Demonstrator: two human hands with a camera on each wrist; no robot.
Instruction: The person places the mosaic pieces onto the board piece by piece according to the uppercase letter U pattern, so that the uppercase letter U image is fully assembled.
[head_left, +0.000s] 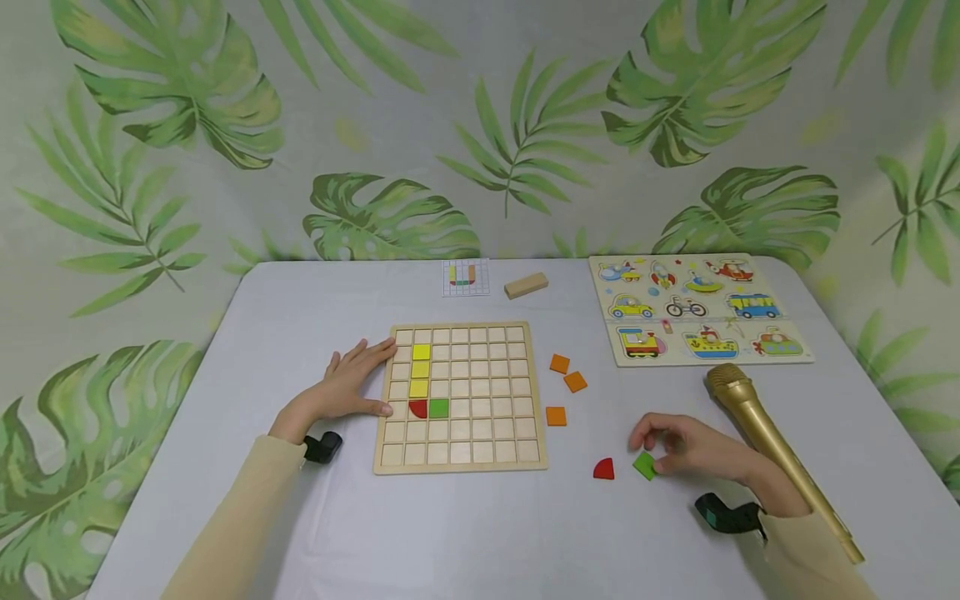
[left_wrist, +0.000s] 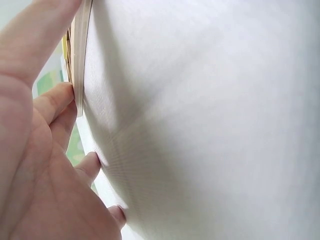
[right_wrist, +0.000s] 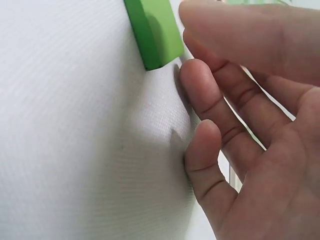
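In the head view my left hand (head_left: 347, 385) lies at the left edge of a wooden grid board (head_left: 480, 433), fingers spread. Its thumb and forefinger touch the frame, which also shows as a pale board edge (left_wrist: 79, 60) in the left wrist view. On the grid sit several yellow squares (head_left: 420, 370) in a column, a red quarter-circle (head_left: 418, 408) below them and a green square (head_left: 438, 407) beside it. My right hand (head_left: 693, 448) is over the cloth with loosely bent fingers around a loose green square (head_left: 643, 466). That tile (right_wrist: 155, 35) lies flat, the thumb tip right at its edge.
A loose red quarter-circle (head_left: 603, 469) and orange squares (head_left: 556, 416) lie right of the board. Behind it are a pattern card (head_left: 465, 287) and a wooden block (head_left: 527, 285). A vehicle puzzle board (head_left: 660, 327) is at back right; a gold microphone (head_left: 772, 446) lies behind the right wrist.
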